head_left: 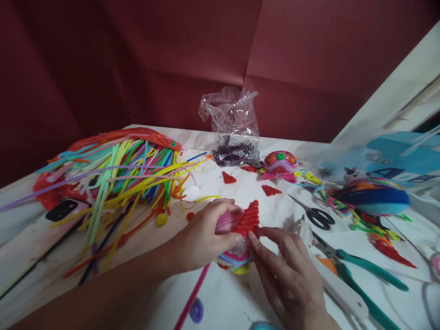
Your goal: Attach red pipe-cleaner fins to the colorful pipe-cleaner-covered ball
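Near the middle of the table, my left hand [204, 233] is wrapped around a rounded craft piece [227, 222] of pink pipe cleaners. Its lower edge shows blue, white and yellow stripes. A red ribbed triangle [250, 216] of pipe cleaner stands against the piece, its point upward. With the fingertips of my right hand [288, 266] I pinch the triangle's lower right corner. Whether the triangle is stuck to the craft piece I cannot tell. Below, a dark pink pipe cleaner [193, 298] runs toward the front edge.
A heap of pipe cleaners [137, 169] and a phone [65, 213] lie left. Beyond are red triangles [228, 177], a clear bag [237, 121] and a pink craft face [280, 164]. Scissors [318, 216], pliers [367, 270], a white glue gun [337, 286] and a multicoloured piece [373, 199] lie right.
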Tool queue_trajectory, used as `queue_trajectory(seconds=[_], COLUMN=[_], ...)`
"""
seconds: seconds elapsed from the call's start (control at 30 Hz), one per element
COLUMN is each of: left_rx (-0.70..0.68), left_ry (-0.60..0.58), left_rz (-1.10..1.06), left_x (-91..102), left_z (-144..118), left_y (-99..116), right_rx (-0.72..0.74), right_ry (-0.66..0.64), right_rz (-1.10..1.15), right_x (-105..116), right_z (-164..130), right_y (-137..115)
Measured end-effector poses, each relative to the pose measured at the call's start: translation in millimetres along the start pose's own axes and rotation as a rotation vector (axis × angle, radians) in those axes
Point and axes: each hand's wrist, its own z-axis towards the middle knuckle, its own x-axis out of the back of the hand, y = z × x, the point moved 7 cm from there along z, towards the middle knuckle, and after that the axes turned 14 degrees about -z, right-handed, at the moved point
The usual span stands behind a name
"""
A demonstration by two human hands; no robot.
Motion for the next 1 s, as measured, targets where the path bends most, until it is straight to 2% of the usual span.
queue_trajectory(seconds=[0.07,0.17,0.23,0.33,0.47,0.63,0.73,0.87,1.0], left_rx=[0.008,0.036,0.036,0.017,0.016,-0.075,-0.08,-0.039,-0.146], left_ry=[-0.005,-0.011,-0.016,-0.018,-0.034,-0.091,-0.105,-0.053,-0.007], left_rz=[-0.017,-0.034,-0.018,0.02,0.026,0.092,0.098,0.141,0.318], left_x=[0.3,0.4,-0.5,-2.2,-3.2,-3.8,-4.2,-2.4,-1.8], left_z=[0,0,0,0,1,2,1,-2,-7], left_y=[-1,-3,-2,1,0,6,9,9,13], right_rx=[-0.108,-0.503,-0.675,-0.637,-0.551,-0.467,-0.433,-0.409,-0.401], right_ry=[-0.015,-0.085,-0.181,-0.312,-0.394,-0.38,-0.355,-0.324,-0.305], right_rz=[0.055,0.291,0.483,0.661,0.76,0.777,0.777,0.771,0.762], right_x=[3,0,-10,-23,-34,-34,-33,-35,-35], right_z=[0,-1,0,14,26,27,26,26,26], right_y=[10,42,55,55,51,53,56,59,59])
